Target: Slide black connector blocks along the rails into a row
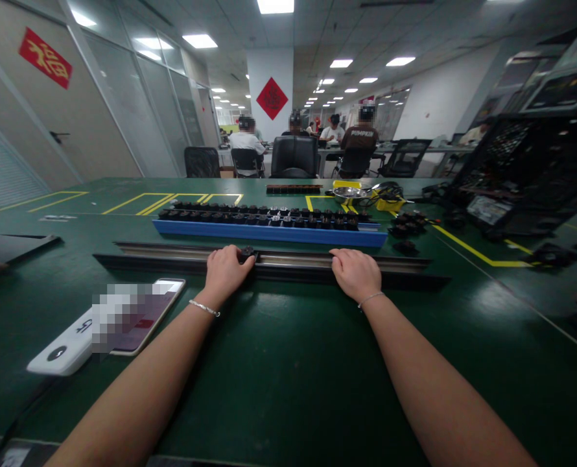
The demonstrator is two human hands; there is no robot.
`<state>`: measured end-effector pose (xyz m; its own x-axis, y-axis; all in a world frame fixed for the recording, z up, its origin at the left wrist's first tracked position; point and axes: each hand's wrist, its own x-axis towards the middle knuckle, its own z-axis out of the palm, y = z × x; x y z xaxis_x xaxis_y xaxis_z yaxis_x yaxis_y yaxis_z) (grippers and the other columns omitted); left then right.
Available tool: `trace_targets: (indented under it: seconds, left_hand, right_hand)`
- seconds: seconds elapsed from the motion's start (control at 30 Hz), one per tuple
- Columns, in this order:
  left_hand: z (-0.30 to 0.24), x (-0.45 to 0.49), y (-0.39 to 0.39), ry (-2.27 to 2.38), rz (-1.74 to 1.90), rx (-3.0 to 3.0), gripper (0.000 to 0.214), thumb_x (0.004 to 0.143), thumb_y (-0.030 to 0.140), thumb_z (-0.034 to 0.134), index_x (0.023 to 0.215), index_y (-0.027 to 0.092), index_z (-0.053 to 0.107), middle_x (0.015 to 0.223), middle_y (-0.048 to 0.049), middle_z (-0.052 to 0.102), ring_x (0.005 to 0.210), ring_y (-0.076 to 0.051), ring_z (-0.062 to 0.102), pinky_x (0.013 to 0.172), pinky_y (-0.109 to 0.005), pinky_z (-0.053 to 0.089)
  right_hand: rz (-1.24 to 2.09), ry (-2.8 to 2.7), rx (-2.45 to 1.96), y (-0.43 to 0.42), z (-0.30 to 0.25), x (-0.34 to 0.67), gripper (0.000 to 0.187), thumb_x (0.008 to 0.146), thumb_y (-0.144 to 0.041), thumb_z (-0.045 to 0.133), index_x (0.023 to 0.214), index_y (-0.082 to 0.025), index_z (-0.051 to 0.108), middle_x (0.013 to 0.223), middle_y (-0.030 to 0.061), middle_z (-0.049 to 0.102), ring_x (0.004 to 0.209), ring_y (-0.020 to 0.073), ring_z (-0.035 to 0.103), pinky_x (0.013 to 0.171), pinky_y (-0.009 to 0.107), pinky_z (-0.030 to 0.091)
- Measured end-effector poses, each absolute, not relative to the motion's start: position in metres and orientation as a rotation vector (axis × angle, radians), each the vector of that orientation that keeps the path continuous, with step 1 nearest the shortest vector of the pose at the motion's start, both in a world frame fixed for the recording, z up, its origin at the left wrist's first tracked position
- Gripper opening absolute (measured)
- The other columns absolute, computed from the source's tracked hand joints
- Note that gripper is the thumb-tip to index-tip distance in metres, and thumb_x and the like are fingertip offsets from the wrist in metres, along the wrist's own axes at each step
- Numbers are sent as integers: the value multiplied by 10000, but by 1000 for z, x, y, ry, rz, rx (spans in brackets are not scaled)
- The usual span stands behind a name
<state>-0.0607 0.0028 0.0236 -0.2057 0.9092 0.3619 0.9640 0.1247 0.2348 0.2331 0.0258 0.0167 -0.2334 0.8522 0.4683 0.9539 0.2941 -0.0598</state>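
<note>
Black and long, a straight rail point(147, 263) with a silvery inner track point(295, 259) is steadied on a green tabletop point(283, 376). By the left hand point(226, 269), a small black block point(247, 251) is held at the track, apparently pinched between thumb and forefinger; by the right hand point(359, 271), the rail is gripped farther along, thumb and fingertips drawn close. Whether the other fingers are pressed down cannot be told. Beyond, a long blue channel point(269, 231) is lined with rows of black plug-like parts point(244, 219); loose dark parts point(408, 222) are heaped near its right end. Work at the rail is judged barely begun, only one block being seen there
</note>
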Motion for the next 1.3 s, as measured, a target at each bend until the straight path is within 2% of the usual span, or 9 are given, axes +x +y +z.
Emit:
trace_targets:
  seconds: [0.47, 1.3]
  left_hand:
    - [23, -58, 1, -2201, -618, -1955, 316, 830, 486, 505, 922, 198, 599, 984, -88, 672, 1020, -261, 591, 958, -387, 393]
    - [18, -60, 2, -2057, -685, -2049, 292, 839, 456, 511, 908, 194, 620, 960, -84, 678, 999, -258, 593, 976, -402, 382]
  right_hand:
    - [-370, -2137, -1605, 25, 16, 232, 375, 919, -269, 359, 1109, -217, 678, 1112, 50, 688, 1002, 196, 598, 850, 338, 396]
    - [-337, -2141, -1612, 25, 17, 233, 378, 922, -275, 349, 1110, -221, 672, 1122, 39, 685, 1012, 194, 591, 848, 336, 390]
